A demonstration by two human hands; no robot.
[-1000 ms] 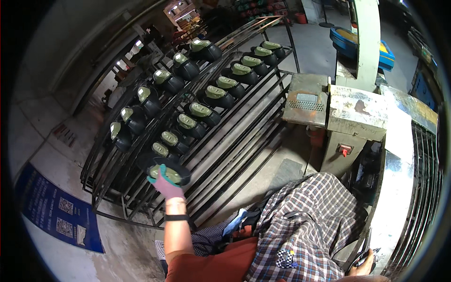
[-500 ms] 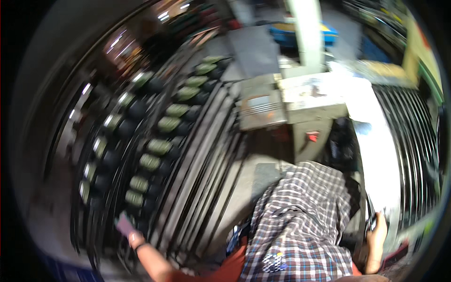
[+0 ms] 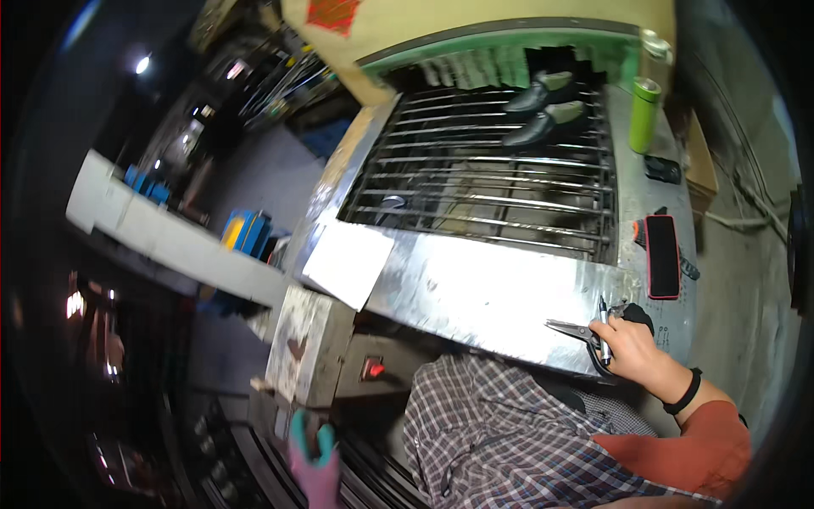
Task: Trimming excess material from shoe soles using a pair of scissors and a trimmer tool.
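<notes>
My right hand (image 3: 632, 349), bare with a black band at the wrist, is closed around a silver-and-black marker pen (image 3: 604, 341) over the metal table edge (image 3: 483, 276). Scissors (image 3: 570, 329) lie against its fingers, their blades pointing left and a dark handle loop below the pen. A small black item (image 3: 634, 317) sits just behind the knuckles. Low at the left, my left hand (image 3: 312, 465) wears a pink glove with teal fingertips. Its fingers are apart with nothing visible between them, slightly blurred, beside the dark rails.
Ahead is a rack of metal bars (image 3: 483, 182) bearing black shoes (image 3: 547, 123). A white sheet (image 3: 349, 261) lies on the table's left part. To the right are a red-edged phone (image 3: 662, 257), a dark device (image 3: 662, 169) and a green bottle (image 3: 644, 115). A red switch (image 3: 373, 368) sits below.
My view has swung right, from the rows of shoe forms to the metal table. My right hand now grips the marker pen; the gloved left hand appears nearer the table's left end.
</notes>
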